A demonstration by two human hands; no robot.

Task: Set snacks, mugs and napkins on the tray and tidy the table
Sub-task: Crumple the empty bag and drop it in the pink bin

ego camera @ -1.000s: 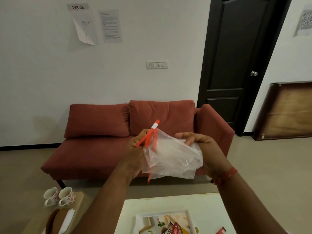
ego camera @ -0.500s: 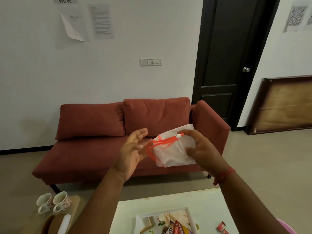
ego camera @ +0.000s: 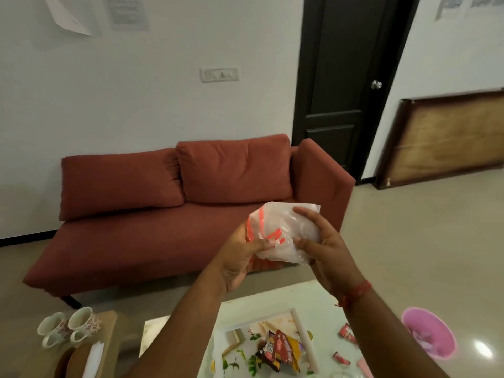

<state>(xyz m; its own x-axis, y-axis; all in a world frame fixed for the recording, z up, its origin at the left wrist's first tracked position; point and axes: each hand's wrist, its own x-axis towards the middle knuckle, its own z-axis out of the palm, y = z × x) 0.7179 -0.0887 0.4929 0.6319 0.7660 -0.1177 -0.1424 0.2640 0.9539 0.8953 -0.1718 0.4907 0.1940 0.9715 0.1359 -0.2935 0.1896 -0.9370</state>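
A clear plastic bag with red handles is bunched up in the air between both hands, above the far edge of the table. My left hand grips its left side by the red strip. My right hand presses on its right side with fingers curled over it. Below, a white floral tray on the pale table holds several snack packets. Two floral mugs lie on a low wooden stool at lower left, beside a white napkin.
Small red wrappers lie on the table right of the tray. A pink bin stands on the floor at the right. A red sofa faces me beyond the table; a dark door and a leaning wooden board are at the back right.
The bag was held spread open, then folded; now both hands have it crumpled into a ball and lower. The view has tilted down, showing more of the table.
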